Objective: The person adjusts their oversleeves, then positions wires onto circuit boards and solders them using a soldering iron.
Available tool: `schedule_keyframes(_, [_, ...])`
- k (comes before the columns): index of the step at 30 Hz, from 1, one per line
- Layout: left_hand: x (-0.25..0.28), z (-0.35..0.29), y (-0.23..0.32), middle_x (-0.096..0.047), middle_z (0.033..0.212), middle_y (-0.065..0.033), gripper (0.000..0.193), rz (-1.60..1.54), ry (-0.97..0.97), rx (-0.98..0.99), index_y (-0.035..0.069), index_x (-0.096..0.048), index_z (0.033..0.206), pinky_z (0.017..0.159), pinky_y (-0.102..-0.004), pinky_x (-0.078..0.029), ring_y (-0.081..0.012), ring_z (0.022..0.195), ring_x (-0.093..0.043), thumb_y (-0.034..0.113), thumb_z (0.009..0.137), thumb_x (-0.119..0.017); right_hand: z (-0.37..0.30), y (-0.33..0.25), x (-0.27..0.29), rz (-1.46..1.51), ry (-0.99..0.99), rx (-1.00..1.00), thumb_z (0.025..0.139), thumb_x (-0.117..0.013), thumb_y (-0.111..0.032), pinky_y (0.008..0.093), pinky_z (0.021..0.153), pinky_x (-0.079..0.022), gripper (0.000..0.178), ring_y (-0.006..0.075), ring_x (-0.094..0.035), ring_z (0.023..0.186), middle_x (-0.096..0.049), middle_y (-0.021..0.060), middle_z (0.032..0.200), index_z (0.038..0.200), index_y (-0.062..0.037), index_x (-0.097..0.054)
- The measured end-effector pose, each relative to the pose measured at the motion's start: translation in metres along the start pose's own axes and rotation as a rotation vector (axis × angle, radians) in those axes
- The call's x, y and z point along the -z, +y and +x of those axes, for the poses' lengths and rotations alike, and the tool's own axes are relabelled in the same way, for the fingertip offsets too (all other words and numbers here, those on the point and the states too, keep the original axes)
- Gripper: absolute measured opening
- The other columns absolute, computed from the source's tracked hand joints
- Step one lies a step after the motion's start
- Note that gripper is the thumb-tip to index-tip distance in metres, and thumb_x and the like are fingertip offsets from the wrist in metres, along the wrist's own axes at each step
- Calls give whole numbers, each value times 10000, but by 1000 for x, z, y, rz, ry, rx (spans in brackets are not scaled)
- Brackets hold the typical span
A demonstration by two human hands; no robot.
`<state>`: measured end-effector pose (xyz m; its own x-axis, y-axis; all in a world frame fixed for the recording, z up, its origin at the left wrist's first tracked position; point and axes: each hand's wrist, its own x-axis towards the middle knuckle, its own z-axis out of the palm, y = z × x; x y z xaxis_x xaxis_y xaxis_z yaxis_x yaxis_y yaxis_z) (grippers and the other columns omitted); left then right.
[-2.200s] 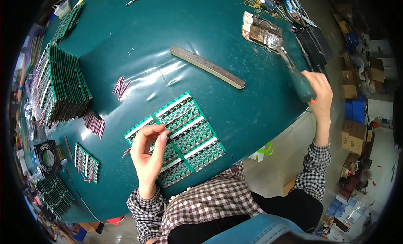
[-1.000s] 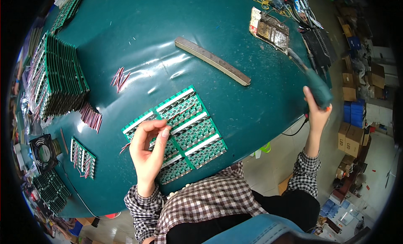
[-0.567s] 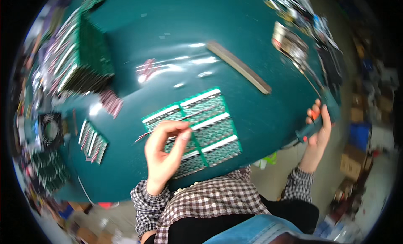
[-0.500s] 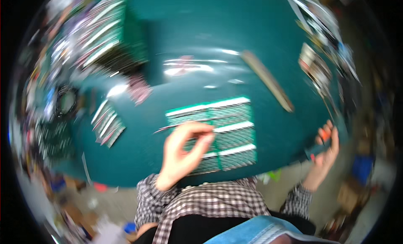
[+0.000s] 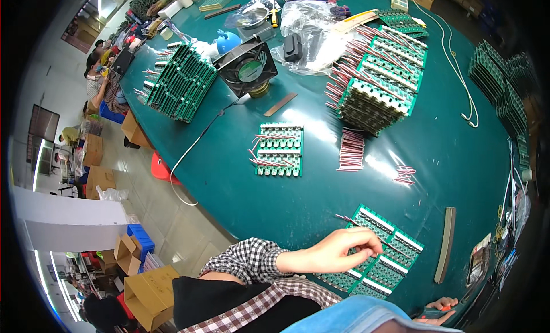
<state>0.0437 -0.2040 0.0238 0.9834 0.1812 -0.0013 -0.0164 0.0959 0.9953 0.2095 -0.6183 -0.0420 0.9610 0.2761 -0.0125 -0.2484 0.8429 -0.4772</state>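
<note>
A green circuit board panel (image 5: 392, 258) with white strips lies near me on the table. Over its left part is my left hand (image 5: 341, 250), thumb and forefinger closed in a pinch. A thin red-and-white wire (image 5: 346, 218) sticks out past the panel's far left edge and runs toward these fingertips; the grip itself is partly hidden. At the lower right edge, my right hand (image 5: 440, 312) is closed around a dark-handled tool (image 5: 431, 313) with an orange-red part. The tool's tip cannot be made out.
Ahead lie a smaller board panel (image 5: 279, 150), a wire bundle (image 5: 351, 150) and loose wires (image 5: 405, 174). Board stacks (image 5: 375, 104) (image 5: 180, 83) flank a black fan (image 5: 247, 68) with a trailing cable. A flat strip (image 5: 445, 245) lies right of my panel.
The view has swung left and sharpened from blur, so the board panel and both hands appear lower and farther right. My left hand stays over the panel; the right still grips the tool.
</note>
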Motion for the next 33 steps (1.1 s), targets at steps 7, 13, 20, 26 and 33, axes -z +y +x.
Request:
schedule_keyframes(7, [5, 0, 2, -541, 879, -72, 81, -139, -48, -39, 5, -540, 871, 744, -299, -445, -174, 848, -539, -23, 838, -472, 4, -12, 17, 85, 35, 8, 940, -492, -199, 221, 592, -440, 211, 111, -473, 806, -460, 27, 906, 1080, -59, -419])
schedule_keyframes(13, [7, 1, 2, -540, 888, -62, 97, -201, -42, 18, 8, -543, 879, 726, -292, -443, -165, 829, -530, -23, 850, -455, 6, -19, 25, 139, 31, -19, 937, -499, -203, 215, 566, -403, 209, 105, -443, 773, -441, 18, 883, 1070, -62, -421])
schedule_keyframes(20, [4, 0, 2, -542, 885, -66, 103, -216, -36, 26, 4, -549, 899, 717, -287, -448, -159, 816, -535, -14, 857, -457, 2, -17, 24, 167, 87, 20, 939, -493, -199, 213, 563, -394, 201, 106, -435, 772, -437, 22, 891, 1070, -66, -420])
schedule_keyframes(26, [2, 0, 0, -546, 898, -72, 112, -209, -53, 18, -4, -552, 911, 718, -284, -454, -158, 813, -544, -13, 856, -455, 3, -4, 7, 134, 26, 22, 940, -486, -181, 221, 554, -397, 189, 110, -452, 779, -422, 19, 871, 1071, -69, -409])
schedule_keyframes(33, [1, 1, 1, -562, 884, -79, 114, -96, -62, -52, 6, -558, 927, 724, -312, -460, -191, 827, -563, -14, 841, -486, 5, 3, -7, 105, 24, -6, 944, -476, -181, 237, 580, -458, 186, 122, -476, 803, -418, 27, 855, 1065, -59, -404])
